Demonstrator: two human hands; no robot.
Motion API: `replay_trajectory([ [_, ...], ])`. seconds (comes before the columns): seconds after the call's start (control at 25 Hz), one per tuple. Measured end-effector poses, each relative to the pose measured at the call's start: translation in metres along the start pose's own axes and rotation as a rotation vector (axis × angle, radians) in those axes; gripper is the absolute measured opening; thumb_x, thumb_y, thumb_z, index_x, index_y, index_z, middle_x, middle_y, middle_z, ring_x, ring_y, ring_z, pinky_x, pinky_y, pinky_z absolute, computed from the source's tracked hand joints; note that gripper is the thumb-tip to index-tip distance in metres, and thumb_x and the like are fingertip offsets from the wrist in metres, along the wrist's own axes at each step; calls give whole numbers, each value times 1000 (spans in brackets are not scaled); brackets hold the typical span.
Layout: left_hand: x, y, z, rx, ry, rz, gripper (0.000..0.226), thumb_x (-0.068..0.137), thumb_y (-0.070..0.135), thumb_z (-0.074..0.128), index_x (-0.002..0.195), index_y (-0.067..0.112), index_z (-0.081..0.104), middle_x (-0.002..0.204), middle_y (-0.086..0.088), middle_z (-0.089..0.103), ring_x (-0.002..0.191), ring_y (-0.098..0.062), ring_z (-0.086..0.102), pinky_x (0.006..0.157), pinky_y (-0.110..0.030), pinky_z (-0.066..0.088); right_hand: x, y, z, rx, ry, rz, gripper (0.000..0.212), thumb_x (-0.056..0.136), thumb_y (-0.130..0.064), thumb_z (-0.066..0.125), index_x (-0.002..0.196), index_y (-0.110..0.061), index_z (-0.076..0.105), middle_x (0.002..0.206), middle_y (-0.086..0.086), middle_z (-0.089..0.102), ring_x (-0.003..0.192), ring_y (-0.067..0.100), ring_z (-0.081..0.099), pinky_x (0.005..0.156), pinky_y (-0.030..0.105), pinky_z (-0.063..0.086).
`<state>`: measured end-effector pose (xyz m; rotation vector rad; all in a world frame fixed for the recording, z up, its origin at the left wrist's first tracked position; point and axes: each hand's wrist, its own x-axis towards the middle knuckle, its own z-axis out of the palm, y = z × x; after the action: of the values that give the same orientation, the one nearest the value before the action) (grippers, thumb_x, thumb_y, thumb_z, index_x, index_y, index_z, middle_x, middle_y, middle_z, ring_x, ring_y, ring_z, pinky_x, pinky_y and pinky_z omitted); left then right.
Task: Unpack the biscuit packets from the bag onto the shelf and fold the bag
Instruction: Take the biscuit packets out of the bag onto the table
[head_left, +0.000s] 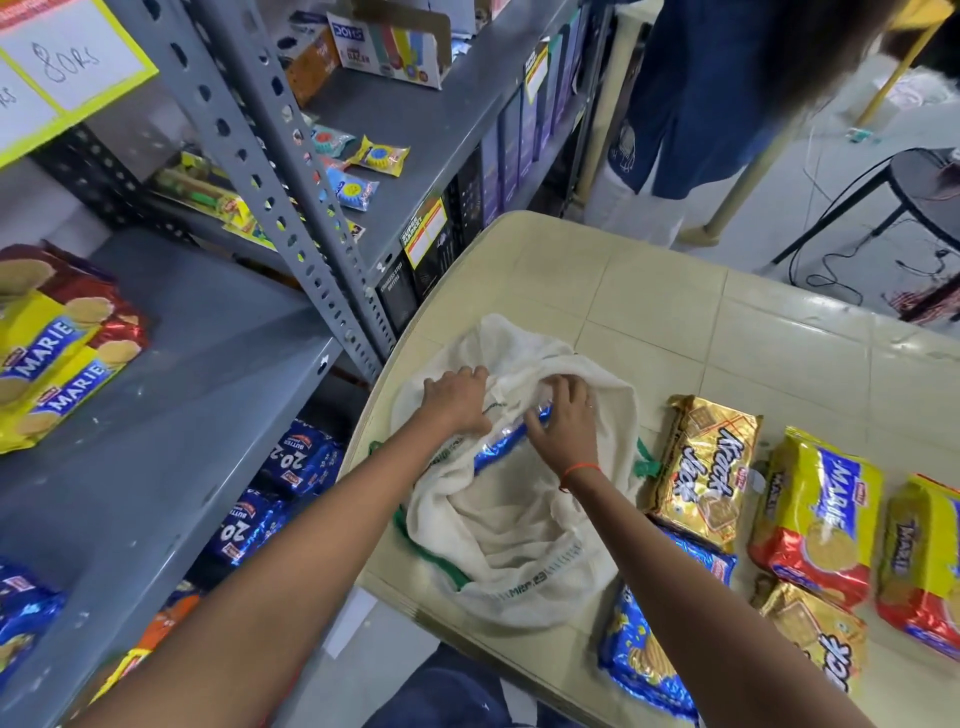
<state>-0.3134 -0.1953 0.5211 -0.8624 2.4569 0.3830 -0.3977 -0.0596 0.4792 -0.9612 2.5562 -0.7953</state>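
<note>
Head view: crumpled cream bag (519, 525) reveals shiny blue packet (496, 449).

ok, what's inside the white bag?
One blue packet shows at the mouth of the bag, pinched by the right hand; the left hand holds the cloth. Anything deeper is covered by folds.

Grey steel rack (291, 208) w/ slotted uprights on the left, its shelf (208, 374) the same grey. Beige counter (675, 291) w/ a tile-like grid stands just beside it, glare on the far edge. Pale grey floor (836, 156) beyond. Black thin-legged stool (930, 176) far right, black cable (828, 283) looped on the floor by it. Yellow pole (737, 200) slants btwn counter & stool.
</note>
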Motion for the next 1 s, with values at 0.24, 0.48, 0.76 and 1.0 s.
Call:
replay_trajectory([
  [0.24, -20, 10, 23, -234, 32, -130, 40, 90, 27, 55, 127, 15, 46, 130, -13, 56, 120, -35, 53, 95, -43, 43, -28, 23, -8, 124, -9, 161, 55, 71, -32, 72, 113, -1, 55, 114, 21, 51, 111, 37, 46, 98, 36, 35],
  [0.48, -51, 53, 58, -80, 684, 334, 31, 71, 12, 55, 101, 9, 62, 96, -12, 61, 87, -31, 60, 69, -40, 55, -37, 20, -11, 98, -151, 155, 82, 72, -34, 74, 138, -1, 38, 141, 20, 35, 131, 36, 34, 111, 35, 25],
  [0.76, -36, 30, 60, -639, 185, 29, 62, 86, 34, 63, 140, 10, 42, 141, -11, 44, 131, -29, 42, 110, -37, 36, -26, 18, -20, 194, -186, 445, 75, 59, -43, 82, 117, -4, 55, 121, 17, 52, 109, 32, 53, 95, 37, 43],
  [1.0, -37, 19, 54, -939, 73, 34, 29, 87, 15, 55, 115, 9, 63, 106, -6, 66, 91, -19, 59, 67, -21, 46, -46, 5, -38, 353, -303, 472, 61, 58, -34, 87, 102, -7, 53, 99, 7, 57, 96, 27, 57, 76, 39, 48],
])
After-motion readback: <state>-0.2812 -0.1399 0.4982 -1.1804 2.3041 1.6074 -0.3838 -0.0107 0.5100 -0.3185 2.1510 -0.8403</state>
